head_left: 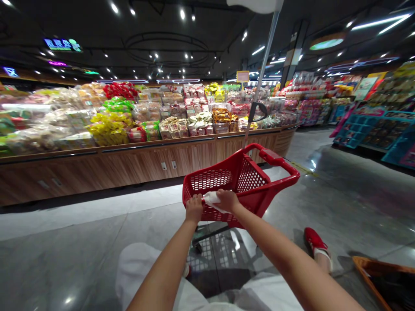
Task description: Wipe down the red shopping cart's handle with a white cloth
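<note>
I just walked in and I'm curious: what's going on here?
A person is at a red shopping cart. Their right hand holds a white cloth or tissue at the cart's near rim, while the left hand rests on that rim beside it. The cart stands before a wooden counter piled with packaged goods.

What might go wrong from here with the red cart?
The red cart has a caster, so it might roll if the left hand pushes its rim. The white cloth in the right hand could snag on the perforated near wall.
</note>
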The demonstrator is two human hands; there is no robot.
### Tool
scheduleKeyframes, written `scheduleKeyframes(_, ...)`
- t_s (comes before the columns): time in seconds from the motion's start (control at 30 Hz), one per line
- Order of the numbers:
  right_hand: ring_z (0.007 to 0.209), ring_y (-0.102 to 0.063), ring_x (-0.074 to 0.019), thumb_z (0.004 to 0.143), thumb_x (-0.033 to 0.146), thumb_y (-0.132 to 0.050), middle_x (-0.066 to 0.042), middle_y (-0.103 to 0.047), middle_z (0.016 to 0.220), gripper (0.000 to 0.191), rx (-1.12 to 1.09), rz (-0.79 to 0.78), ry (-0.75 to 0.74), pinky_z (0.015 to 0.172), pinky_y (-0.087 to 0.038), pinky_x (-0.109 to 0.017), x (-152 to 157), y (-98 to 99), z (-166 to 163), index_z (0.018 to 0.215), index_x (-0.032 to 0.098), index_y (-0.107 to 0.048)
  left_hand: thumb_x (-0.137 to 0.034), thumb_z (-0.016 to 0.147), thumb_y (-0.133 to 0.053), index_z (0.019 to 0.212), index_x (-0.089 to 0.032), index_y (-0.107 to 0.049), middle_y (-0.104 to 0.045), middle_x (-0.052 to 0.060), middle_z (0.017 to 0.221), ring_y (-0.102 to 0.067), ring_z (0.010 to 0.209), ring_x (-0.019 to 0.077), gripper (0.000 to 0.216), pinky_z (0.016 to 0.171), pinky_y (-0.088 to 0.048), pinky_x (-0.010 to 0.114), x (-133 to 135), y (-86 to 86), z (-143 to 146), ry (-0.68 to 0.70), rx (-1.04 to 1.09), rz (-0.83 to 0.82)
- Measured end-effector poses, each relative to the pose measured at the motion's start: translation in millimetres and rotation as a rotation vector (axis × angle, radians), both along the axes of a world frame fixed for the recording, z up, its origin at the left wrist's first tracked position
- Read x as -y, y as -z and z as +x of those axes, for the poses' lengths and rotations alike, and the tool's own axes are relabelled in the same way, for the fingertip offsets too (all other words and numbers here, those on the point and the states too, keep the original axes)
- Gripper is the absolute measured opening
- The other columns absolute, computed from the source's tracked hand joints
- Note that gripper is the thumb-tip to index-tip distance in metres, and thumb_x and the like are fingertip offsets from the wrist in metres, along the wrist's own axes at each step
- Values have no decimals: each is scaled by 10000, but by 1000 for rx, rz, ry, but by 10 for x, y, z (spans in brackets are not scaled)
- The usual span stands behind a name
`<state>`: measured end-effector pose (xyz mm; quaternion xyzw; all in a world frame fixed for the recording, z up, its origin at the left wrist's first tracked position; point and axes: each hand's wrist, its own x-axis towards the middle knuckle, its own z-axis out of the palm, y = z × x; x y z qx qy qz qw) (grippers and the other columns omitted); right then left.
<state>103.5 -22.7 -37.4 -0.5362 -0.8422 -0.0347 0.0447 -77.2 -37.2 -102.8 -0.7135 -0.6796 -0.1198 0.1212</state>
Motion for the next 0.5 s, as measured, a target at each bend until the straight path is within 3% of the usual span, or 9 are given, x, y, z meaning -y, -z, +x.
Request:
scheduleKeyframes(0.17, 823, -673, -272, 821, 511, -564, -137, -694, 904, 637, -52, -28, 8, 695, -483, -330, 0, 90, -274, 1316, 138, -421, -148, 909, -313, 1334, -135, -450, -526, 157, 1268, -520, 1065, 255, 447, 905, -380, 394, 25, -18, -40, -4, -40, -12)
scheduleKeyframes(0.3, 941, -631, -242, 771, 472, -633, -117, -625, 1123, 448, -101, 30, -86, 777, -479, -322, -3, 57, -232, 1130, 212, -569, -158, 917, -317, 1312, -155, -471, -533, 144, 1254, -526, 1047, 247, 424, 891, -380, 385, 24, -21, -23, -3, -28, -16)
scheduleKeyframes(0.43, 1156, -505, -269, 683, 530, -693, -120, -500, 1319, 480, -189, 145, -185, 959, -418, -364, -29, 3, -169, 1015, 191, -620, -167, 909, -348, 1280, -168, -484, -530, 145, 1248, -519, 1044, 253, 396, 875, -381, 393, 40, -36, 56, -11, -6, -12)
scheduleKeyframes(0.5, 1171, -495, -256, 727, 519, -653, -106, -518, 1306, 460, -198, 130, -220, 988, -398, -356, -54, -5, -179, 1040, 183, -611, -169, 908, -353, 1274, -170, -480, -526, 145, 1244, -516, 1049, 257, 388, 872, -383, 397, 55, -72, 113, -21, 3, -31)
